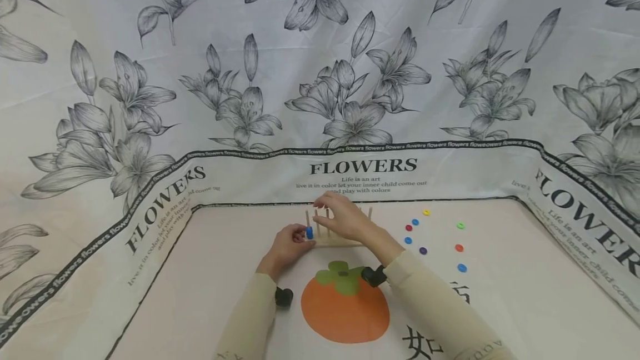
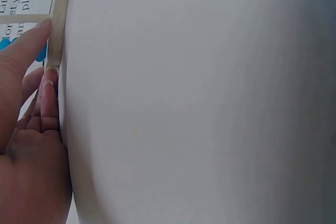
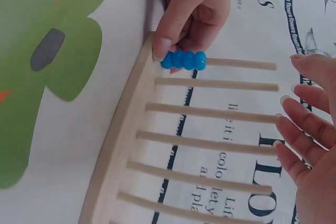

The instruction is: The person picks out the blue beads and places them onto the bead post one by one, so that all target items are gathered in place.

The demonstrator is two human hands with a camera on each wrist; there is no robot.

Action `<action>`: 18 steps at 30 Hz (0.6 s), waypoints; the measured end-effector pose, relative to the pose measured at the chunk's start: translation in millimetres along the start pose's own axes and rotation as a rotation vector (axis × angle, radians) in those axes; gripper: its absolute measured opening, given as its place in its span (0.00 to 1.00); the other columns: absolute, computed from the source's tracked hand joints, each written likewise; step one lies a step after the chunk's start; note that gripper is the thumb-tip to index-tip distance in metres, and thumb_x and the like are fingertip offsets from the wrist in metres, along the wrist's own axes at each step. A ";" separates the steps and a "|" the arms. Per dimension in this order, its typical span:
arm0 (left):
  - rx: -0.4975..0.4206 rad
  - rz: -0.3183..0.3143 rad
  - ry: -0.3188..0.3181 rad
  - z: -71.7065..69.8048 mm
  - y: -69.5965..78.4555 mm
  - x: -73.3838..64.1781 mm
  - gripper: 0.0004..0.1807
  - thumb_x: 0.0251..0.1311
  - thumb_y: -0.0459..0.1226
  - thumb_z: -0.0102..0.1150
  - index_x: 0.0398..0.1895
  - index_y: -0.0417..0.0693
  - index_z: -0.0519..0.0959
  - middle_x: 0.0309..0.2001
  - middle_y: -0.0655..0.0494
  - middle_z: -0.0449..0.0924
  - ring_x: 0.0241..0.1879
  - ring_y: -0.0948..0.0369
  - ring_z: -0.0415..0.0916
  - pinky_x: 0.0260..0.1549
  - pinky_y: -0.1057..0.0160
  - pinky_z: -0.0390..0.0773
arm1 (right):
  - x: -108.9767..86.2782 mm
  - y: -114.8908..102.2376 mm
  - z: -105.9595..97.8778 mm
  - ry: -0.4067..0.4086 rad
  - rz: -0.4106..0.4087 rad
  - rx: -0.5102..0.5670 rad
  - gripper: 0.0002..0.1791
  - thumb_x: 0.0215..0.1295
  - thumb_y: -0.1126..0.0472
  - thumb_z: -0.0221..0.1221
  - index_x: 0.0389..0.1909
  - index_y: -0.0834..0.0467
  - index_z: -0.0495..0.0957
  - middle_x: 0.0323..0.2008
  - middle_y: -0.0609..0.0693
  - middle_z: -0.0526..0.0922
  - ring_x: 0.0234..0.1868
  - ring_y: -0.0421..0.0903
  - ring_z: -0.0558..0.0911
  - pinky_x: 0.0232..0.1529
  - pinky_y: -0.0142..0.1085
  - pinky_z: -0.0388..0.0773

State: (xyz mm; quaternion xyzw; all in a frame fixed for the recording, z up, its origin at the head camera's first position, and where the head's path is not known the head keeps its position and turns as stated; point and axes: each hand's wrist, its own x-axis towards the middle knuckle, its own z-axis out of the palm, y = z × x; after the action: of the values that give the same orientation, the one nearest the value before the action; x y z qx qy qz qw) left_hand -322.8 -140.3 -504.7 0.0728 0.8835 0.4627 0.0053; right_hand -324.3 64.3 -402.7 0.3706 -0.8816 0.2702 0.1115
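A wooden stand with a row of upright pegs [image 3: 122, 116] stands toward the far side of the table. Blue beads [image 3: 184, 60] are stacked low on its leftmost peg, beside the left hand. The left hand [image 1: 287, 246] grips that end of the stand, its thumb on the base and fingers curled behind, as the left wrist view also shows at the base [image 2: 59, 24]. The right hand [image 1: 346, 220] hovers by the peg tops. In the right wrist view its fingers [image 3: 310, 121] are spread and loosely bent, with nothing between them.
Loose beads lie right of the stand: yellow [image 1: 426, 213], red [image 1: 409, 228], purple [image 1: 423, 250], green [image 1: 460, 225], orange [image 1: 459, 248] and several blue ones [image 1: 462, 268]. A printed orange persimmon [image 1: 345, 313] marks the cloth in front. Flower-patterned fabric [image 1: 360, 176] rises behind and at both sides.
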 end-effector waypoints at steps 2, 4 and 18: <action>0.005 -0.006 -0.003 0.7 -0.6 0.6 0.27 0.61 0.40 0.72 0.60 0.36 0.78 0.41 0.50 0.79 0.40 0.58 0.74 0.46 0.55 0.77 | -6.9 -1.0 -6.8 0.010 -0.002 -0.003 0.16 0.69 0.59 0.66 0.53 0.62 0.81 0.49 0.55 0.83 0.51 0.52 0.81 0.55 0.47 0.78; 0.009 -0.005 0.001 1.2 -1.2 0.9 0.27 0.61 0.40 0.72 0.60 0.36 0.78 0.41 0.50 0.79 0.41 0.58 0.74 0.46 0.55 0.77 | -13.3 -0.5 -13.0 0.015 0.002 -0.002 0.16 0.69 0.58 0.66 0.53 0.62 0.81 0.49 0.55 0.83 0.52 0.52 0.81 0.56 0.47 0.77; 0.008 -0.018 0.014 6.0 -4.2 2.3 0.28 0.61 0.39 0.73 0.61 0.34 0.77 0.41 0.50 0.79 0.40 0.59 0.74 0.45 0.57 0.78 | -78.9 32.2 -46.5 0.038 0.130 0.008 0.15 0.68 0.59 0.66 0.53 0.61 0.81 0.48 0.52 0.82 0.49 0.51 0.80 0.51 0.47 0.78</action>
State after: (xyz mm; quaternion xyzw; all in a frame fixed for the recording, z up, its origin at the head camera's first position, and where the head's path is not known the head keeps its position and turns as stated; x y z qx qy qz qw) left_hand -325.2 -137.4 -511.4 0.0617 0.8860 0.4596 0.0027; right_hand -292.2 155.7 -408.1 0.3077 -0.9005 0.2875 0.1087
